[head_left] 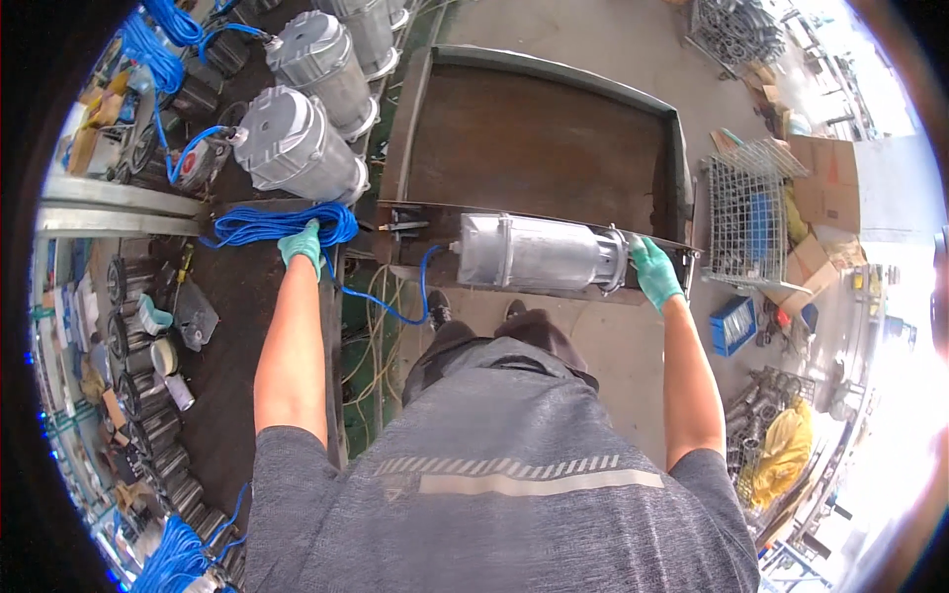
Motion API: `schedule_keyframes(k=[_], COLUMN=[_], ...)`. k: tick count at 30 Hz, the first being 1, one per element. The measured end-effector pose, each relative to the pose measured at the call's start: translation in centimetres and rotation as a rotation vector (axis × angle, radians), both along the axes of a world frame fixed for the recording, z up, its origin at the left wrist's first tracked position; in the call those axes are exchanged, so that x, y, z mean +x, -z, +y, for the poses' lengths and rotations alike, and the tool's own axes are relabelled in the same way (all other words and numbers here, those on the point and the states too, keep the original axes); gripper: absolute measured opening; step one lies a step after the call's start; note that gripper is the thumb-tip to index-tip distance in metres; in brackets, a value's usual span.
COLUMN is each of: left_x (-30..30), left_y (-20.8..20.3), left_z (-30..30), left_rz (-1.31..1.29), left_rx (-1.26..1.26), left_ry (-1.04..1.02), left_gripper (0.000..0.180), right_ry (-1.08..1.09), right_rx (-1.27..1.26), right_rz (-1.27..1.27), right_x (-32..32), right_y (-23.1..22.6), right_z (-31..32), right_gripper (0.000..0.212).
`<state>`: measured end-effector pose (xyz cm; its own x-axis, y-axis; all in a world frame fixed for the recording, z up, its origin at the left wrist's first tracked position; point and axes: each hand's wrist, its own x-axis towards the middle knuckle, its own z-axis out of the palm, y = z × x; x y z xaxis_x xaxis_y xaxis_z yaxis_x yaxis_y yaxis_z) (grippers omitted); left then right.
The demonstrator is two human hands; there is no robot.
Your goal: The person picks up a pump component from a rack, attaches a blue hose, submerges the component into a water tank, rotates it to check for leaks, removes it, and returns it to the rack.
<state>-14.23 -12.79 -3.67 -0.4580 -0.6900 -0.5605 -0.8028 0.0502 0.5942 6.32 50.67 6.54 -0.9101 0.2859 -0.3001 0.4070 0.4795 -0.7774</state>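
A silvery cylindrical pump motor (544, 253) lies on its side across the near edge of a brown metal tray (534, 138). At its flanged right end is my right hand (654, 274), in a green glove, with the fingers closed over the rim. My left hand (301, 244), gloved the same way, grips a coiled blue cable (262, 226) on the dark bench to the left. From that coil a loose blue length (386, 308) sags across the gap to the motor's left end. The left fingertips are partly hidden among the loops.
Similar motors (297, 145) with blue cables stand on the bench at the far left. Rows of dark metal parts (148, 395) line its left side. To the right are a wire cart (746, 217), cardboard boxes (826, 183) and a blue crate (733, 325). Thin hoses (371, 366) trail below the gap.
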Motion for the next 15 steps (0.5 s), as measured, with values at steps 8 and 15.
schedule_keyframes(k=[8,15], left_x=[4.8,18.2], left_y=[-2.5,-20.8], left_z=[-12.0,-8.3], left_rz=[0.598,1.283], left_rx=[0.978,1.92], left_ry=[-0.038,-0.326], left_gripper=[0.016,0.041], right_ry=[-0.269,-0.46], right_rx=[-0.023,-0.189], right_rz=[-0.283,-0.269], right_x=[-3.9,-3.6], right_y=[-3.9,1.1], right_z=[-2.2,1.2], right_gripper=[0.07,0.058])
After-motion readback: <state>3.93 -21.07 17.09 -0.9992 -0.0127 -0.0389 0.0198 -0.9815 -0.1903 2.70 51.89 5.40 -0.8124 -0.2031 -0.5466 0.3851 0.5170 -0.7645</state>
